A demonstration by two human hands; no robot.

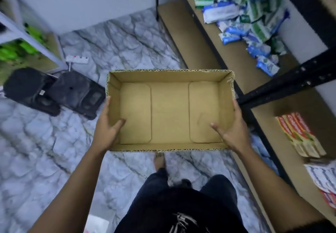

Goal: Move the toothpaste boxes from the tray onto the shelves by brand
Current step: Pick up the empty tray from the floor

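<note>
Dark trousers point(181, 205) fill the bottom of the view, one bare foot point(160, 162) just peeking out beneath the near edge of the open brown cardboard tray point(171, 77). And that tray is held out in front of the person, both hands on it: the left hand point(107, 129) clamps the tray's left wall, thumb hooked inside and fingers outside, while the right hand point(234, 131) grips the right wall the same way, thumb lying on the tray's inner floor. Inside the tray, nothing but bare cardboard and two rounded flaps. Look right of the tray and there are the toothpaste boxes: a neat row of red-and-yellow toothpaste boxes point(300, 134) lies side by side on the brown board shelf point(227, 54) of the black metal rack point(291, 80), with white printed boxes point(321, 176) just nearer the camera on that same shelf. Farther along the shelf, beyond the tray's far right corner, sits a loose heap of blue, green and white packs point(245, 14), blurred, so brands cannot be read. Left of the tray, two black boxy devices point(54, 91) rest on the grey marble-patterned floor point(109, 47), and a white power strip point(77, 59) lies just beyond them.
</note>
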